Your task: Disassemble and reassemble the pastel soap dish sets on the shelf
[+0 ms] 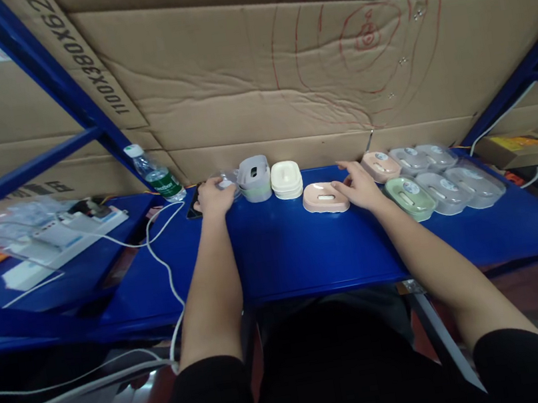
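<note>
My left hand (216,197) is at the back left of the blue table, its fingers around the edge of a clear plastic piece (228,179). Right of it stand a stack of grey containers (254,180) and a stack of cream ones (287,180). A pink lidded box (325,198) lies near the middle. My right hand (358,185) is at its right edge, fingers apart, with the thumb over the box's side. Farther right sit another pink box (381,166), a green box (411,198) and several grey boxes (444,191).
A water bottle (156,174) stands at the back left, beside white cables (168,270) and a power strip (66,245). Cardboard (228,66) rises behind the table (288,259). Blue frame posts flank both sides, and a cardboard box (519,150) is at the right.
</note>
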### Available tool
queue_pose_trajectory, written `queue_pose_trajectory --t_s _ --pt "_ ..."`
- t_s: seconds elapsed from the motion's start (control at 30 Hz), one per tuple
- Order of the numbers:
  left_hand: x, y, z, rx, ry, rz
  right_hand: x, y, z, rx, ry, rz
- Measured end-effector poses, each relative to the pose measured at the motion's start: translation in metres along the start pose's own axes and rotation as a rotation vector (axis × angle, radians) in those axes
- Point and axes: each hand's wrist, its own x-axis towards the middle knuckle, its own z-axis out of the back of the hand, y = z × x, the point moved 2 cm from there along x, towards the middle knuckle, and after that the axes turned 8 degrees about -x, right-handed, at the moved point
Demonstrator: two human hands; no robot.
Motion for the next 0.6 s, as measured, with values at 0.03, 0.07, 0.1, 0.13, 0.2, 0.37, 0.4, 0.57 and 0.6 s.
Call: queue_pose_trajectory --t_s 0.03,0.07,0.1,0.13,0.2,0.37,0.4,0.57,0.6 --pt "0.0 0.0 -0.001 -0.015 -0.004 0.007 0.0 0.0 0.0 -0.003 0.017 0.004" --pt "-0.001 0.0 -0.002 -0.038 -0.005 0.016 0.0 -0.001 -0.001 -0.006 0.036 0.013" --pt "-0.001 0.0 -0.002 -0.063 -0.005 0.025 -0.001 -0.001 -0.001 -0.011 0.058 0.028" --pt "-0.001 -0.001 -0.002 -0.083 -0.011 0.024 -0.001 -0.001 -0.002 -0.019 0.082 0.047" --pt "-0.003 -0.002 0.0 -0.117 -0.049 0.022 -0.002 -0.001 -0.003 -0.048 0.142 0.085" --pt "-0.016 -0.016 0.006 -0.178 -0.306 -0.081 -0.002 -0.001 -0.011 -0.122 0.358 0.178" --pt "-0.021 -0.021 0.006 -0.189 -0.351 -0.138 -0.002 -0.001 -0.012 -0.124 0.391 0.217" --pt "-0.064 -0.059 -0.014 -0.231 -0.261 -0.583 -0.002 0.005 -0.012 -0.055 0.379 0.268" --pt "-0.075 -0.067 -0.021 -0.234 -0.194 -0.695 -0.002 0.007 -0.011 -0.025 0.36 0.246"
